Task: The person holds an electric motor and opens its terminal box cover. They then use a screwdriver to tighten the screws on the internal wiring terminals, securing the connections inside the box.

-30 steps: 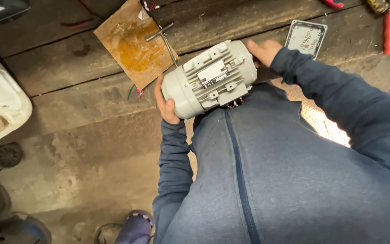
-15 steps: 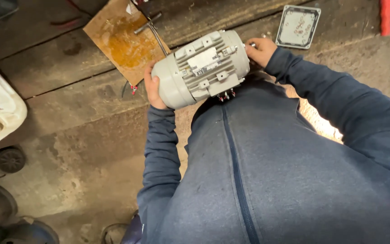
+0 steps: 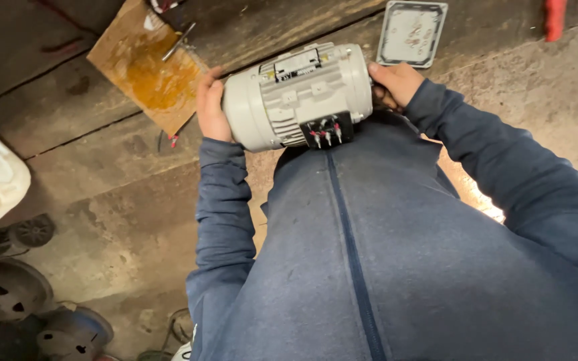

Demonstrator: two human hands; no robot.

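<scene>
Left hand (image 3: 210, 107) cupped on motor (image 3: 296, 93) end | right hand (image 3: 396, 80) gripping other end | risk: slipping, dropping onto floor (image 3: 102, 200); exposed terminals (image 3: 326, 130) snagging sweatshirt (image 3: 369, 254)

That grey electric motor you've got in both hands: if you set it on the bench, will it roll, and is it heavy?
Probably heavy for its size: the grey motor looks like finned cast metal, and the left hand and right hand each grip an end. Its round body may roll unless rested on a flat side. The exposed terminal block looks fragile.

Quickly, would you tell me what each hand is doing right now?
Left hand: closed on one end of the grey electric motor.
Right hand: holding the motor's other end.
</scene>
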